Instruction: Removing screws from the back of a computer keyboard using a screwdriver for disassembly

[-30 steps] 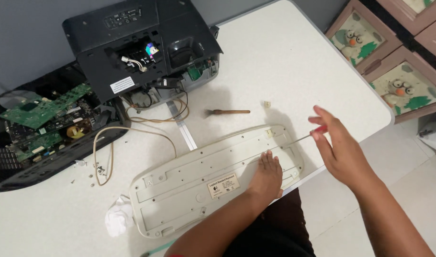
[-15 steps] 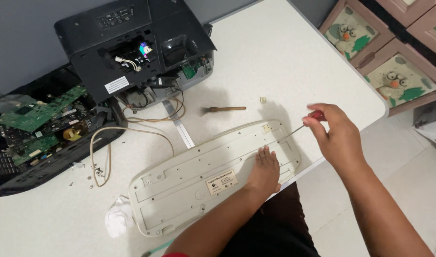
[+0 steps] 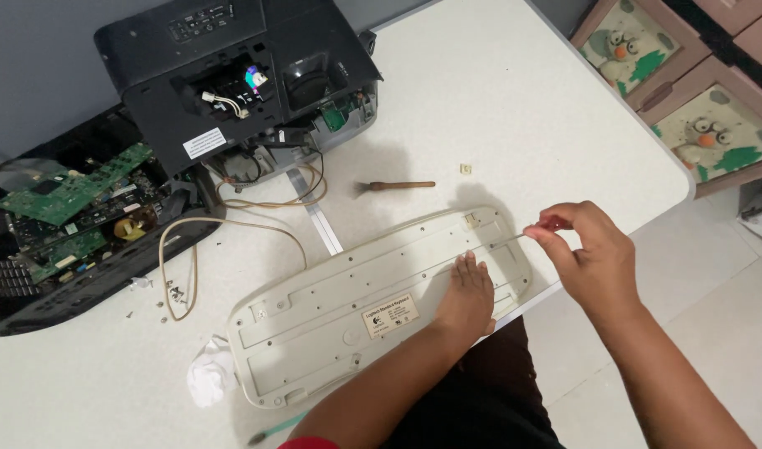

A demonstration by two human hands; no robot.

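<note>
Head view: left hand pressed flat, fingers spread, on upturned beige keyboard at near table edge. Right hand pinched shut around screwdriver, tip toward keyboard's right end. Far left: opened black printer, circuit boards. Small brush beyond keyboard.

Lighting even, bright, diffuse, source overhead. White tabletop near overexposed, no hard glare. Soft shadow beside small wooden-handled brush, also on upturned beige plastic keyboard around left hand. Black plastic printer housing loses detail in darks. Focus sharp centre, slight softness and wide-angle stretch at edges.
</note>
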